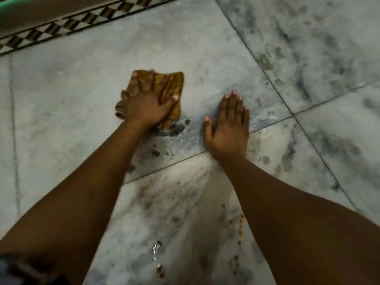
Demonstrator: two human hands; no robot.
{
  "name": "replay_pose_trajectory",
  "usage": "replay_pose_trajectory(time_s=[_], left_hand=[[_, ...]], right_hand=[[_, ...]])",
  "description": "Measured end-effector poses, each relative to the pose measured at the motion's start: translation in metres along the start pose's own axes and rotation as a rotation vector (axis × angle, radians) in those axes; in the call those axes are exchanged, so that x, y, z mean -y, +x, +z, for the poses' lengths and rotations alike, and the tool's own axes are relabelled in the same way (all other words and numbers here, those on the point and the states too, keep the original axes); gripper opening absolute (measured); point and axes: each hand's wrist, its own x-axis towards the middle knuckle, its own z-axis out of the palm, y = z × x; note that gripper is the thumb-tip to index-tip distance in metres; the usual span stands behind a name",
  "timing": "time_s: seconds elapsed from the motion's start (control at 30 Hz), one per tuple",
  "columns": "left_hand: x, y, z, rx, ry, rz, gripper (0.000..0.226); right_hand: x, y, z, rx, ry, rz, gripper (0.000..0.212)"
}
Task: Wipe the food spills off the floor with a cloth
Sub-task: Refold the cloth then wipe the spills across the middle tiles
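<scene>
**Ochre cloth pinned under left hand; spills lie nearer the body**

Ochre-yellow cloth (172, 85), bunched and folded, lies on the grey-white marble floor (72, 89) in the upper middle of the view. It is well short of the patterned border (61, 27) that runs along the far edge.

Left hand (144, 103) sits on top of the cloth, palm down, fingers spread and pressing it to the tile. Grip: apart and flat on the fabric, nothing plainly curled round it (the outer fingers are blurred, so that side is less certain).

Right hand (228, 128) lies flat on bare floor just right of the cloth, not touching it. Grip: apart, fingers straight and close together, thumb out to the left. The heel of the hand lies across a grout seam (164, 166).

Dark smudges (174, 128) mark the tile between the two hands, just below the cloth's near edge.

Orange spots (239, 227) form a loose trail on the nearer tile, beside the right forearm and well apart from the cloth. A wet glint (156, 248) shows between the forearms, with brownish drops (160, 270) just nearer the body.
</scene>
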Motion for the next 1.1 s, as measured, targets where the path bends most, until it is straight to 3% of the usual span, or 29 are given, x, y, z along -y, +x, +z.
replay_pose_trajectory(time_s=[0.1,0.23,0.33,0.47,0.53,0.63,0.77,0.87,0.97,1.1], left_hand=[[-0.037,-0.011,0.013,0.039,0.053,0.182,0.064],[0.004,-0.065,0.014,-0.009,0.123,0.393,0.062],[0.038,-0.045,0.002,-0.004,0.119,0.259,0.061],[0.010,0.028,-0.006,-0.010,0.007,0.005,0.066],[-0.017,0.047,-0.003,0.000,-0.027,0.007,0.069],[-0.036,0.019,0.008,-0.005,0.013,0.161,0.071],[0.022,-0.075,0.013,-0.029,0.056,0.329,0.065],[0.084,-0.081,0.000,-0.015,0.124,0.099,0.069],[0.093,-0.038,-0.013,-0.014,0.034,-0.128,0.069],[0.054,-0.026,-0.010,-0.041,-0.018,-0.069,0.057]], right_hand=[[0.001,0.000,0.000,-0.020,0.007,0.010,0.076],[0.001,0.000,0.000,0.023,-0.008,0.009,0.077],[0.000,0.001,0.001,0.055,0.006,0.005,0.074],[-0.001,0.001,0.000,0.077,0.013,0.002,0.072],[0.000,0.001,-0.001,0.087,0.008,-0.001,0.072],[0.000,0.000,-0.002,0.095,-0.004,0.003,0.072],[-0.002,0.001,-0.002,0.127,-0.017,-0.004,0.074],[-0.002,0.001,0.001,0.086,-0.003,-0.023,0.076],[-0.002,0.001,0.002,0.076,-0.044,-0.025,0.078],[-0.004,0.003,0.001,0.102,-0.043,-0.030,0.077]])
